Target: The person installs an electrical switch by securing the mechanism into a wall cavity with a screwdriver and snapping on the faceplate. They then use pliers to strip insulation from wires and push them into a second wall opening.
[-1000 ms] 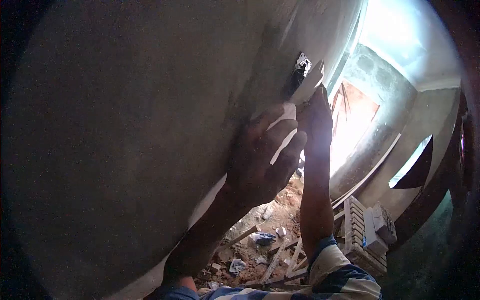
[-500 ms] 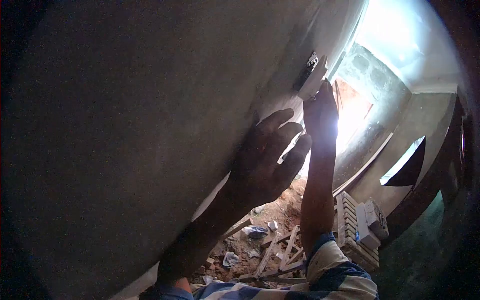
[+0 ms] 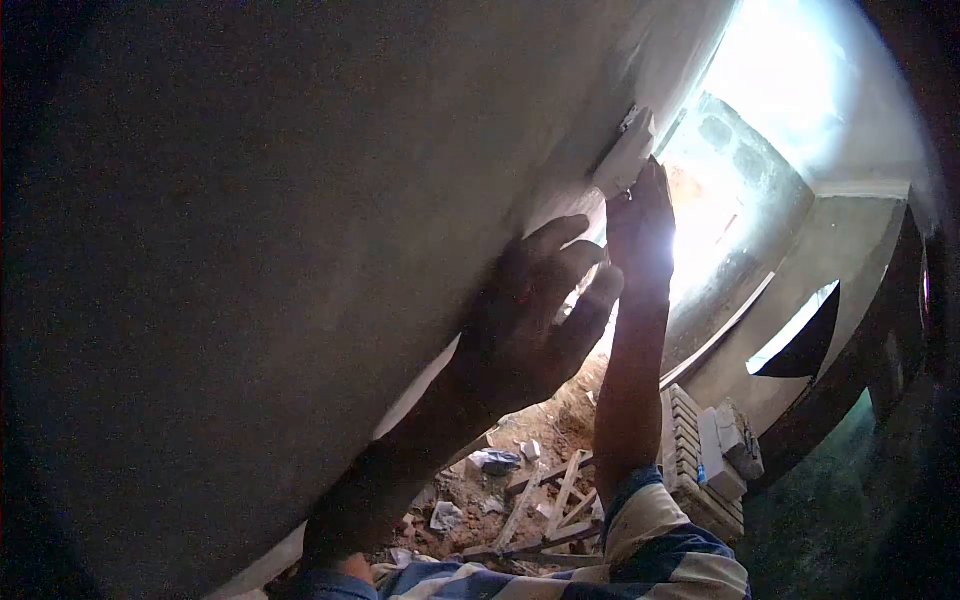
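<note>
Two hands up on plastered wall [image 3: 250, 250], white box [image 3: 625, 155] at 1 o'clock.
Left hand [image 3: 530, 320] spread flat on wall; right hand [image 3: 640, 225] fingertips under box, grip unclear. Box probably light, rigid plastic; best held by edges.

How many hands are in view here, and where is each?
2. The left hand lies spread flat on the grey plastered wall; the right hand reaches up beside it, fingers touching the white rectangular wall plate. None seem hidden.
</note>
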Demonstrator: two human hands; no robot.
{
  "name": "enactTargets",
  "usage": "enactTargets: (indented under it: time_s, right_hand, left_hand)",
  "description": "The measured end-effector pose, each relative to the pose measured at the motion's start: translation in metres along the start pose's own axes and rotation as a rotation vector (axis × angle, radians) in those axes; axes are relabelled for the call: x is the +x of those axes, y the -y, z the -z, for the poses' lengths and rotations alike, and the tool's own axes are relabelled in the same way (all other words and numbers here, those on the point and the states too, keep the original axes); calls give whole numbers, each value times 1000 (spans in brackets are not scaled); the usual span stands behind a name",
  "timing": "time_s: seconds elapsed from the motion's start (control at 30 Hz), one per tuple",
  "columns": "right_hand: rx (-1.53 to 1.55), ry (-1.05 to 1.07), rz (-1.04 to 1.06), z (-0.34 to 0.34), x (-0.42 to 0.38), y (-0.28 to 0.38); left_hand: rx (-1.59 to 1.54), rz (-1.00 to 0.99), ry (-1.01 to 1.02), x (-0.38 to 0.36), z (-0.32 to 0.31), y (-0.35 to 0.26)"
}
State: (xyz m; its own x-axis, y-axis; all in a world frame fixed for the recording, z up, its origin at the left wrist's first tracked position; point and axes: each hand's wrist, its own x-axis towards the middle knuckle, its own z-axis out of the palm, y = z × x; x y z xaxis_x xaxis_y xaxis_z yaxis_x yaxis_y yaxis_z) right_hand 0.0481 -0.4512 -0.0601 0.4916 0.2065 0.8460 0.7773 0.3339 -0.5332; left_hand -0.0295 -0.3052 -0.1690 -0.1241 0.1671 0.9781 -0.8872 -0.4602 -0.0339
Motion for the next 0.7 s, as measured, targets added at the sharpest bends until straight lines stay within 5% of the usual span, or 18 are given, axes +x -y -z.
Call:
enactTargets:
  time_s: [0.03, 0.1, 0.13, 0.2, 0.43, 0.7]
  right_hand:
    - [2, -3, 2, 0, 0, 1]
    - [-1256, -28, 308, -1, -1, 0]
    - [-1250, -37, 306, -3, -2, -1]
    - [127, -98, -21, -4, -1, -3]
    - [136, -113, 13, -7, -1, -9]
    - [96, -102, 28, -12, 3, -5]
  left_hand:
    - [16, -50, 0, 1, 2, 3]
    - [33, -103, 9, 4, 5, 3]
    - [49, -96, 18, 6, 7, 1]
    - [70, -95, 45, 8, 7, -4]
    - [354, -41, -112, 46, 6, -14]
    - [812, -25, 71, 88, -7, -10]
